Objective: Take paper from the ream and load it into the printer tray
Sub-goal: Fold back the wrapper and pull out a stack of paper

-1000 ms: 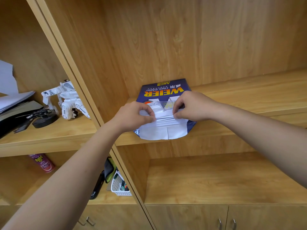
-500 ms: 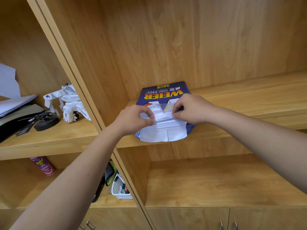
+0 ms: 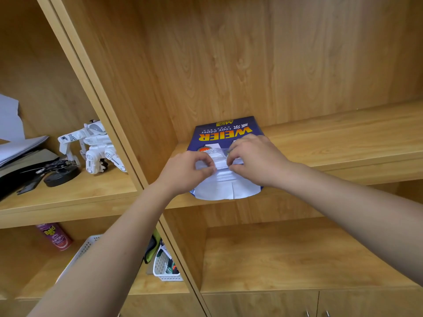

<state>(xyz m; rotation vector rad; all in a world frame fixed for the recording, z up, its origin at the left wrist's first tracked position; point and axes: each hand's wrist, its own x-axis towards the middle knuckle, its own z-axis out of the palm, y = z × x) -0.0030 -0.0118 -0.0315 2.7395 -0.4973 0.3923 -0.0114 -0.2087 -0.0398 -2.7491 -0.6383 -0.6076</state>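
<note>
A blue ream of copy paper (image 3: 225, 133) lies flat on the wooden shelf (image 3: 338, 138), against the left divider. Its near end is open, with white wrapper flaps (image 3: 226, 191) hanging over the shelf's front edge and the white sheet edges showing. My left hand (image 3: 185, 171) pinches the paper at the opening's left side. My right hand (image 3: 254, 160) grips the paper at the right side, fingers curled over the top. No printer or tray is in view.
A white toy robot (image 3: 93, 146) and a dark pile of papers and tools (image 3: 27, 161) sit on the left shelf. Below are a red spray can (image 3: 56, 236) and white baskets (image 3: 163, 267). Cabinet doors (image 3: 315, 304) run along the bottom.
Both hands stay at the ream's open end and have drawn closer together. The view has shifted slightly, so the shelves sit lower in the frame.
</note>
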